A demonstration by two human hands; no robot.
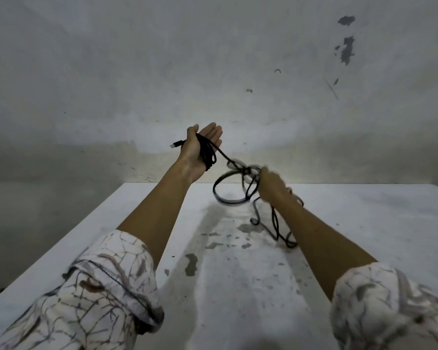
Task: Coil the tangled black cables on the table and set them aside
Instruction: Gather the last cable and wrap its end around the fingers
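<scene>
Though blurred, right hand [272, 183] seemingly grips tangled cable [229, 195].

Cable [208, 152] coiled round raised left hand [200, 147]; tangle beside right hand [272, 184]; above table [238, 274]

Both forearms were extended forward, bare below rolled patterned sleeves. The left hand [200, 150] was raised palm-up with the fingers [214, 133] held straight and together, the thumb pointing up; black cable [208, 154] was seen wound around the palm. The right hand [272, 183] was held lower, back toward the camera and motion-blurred, fingers curled around the cable's loose loops.
</scene>
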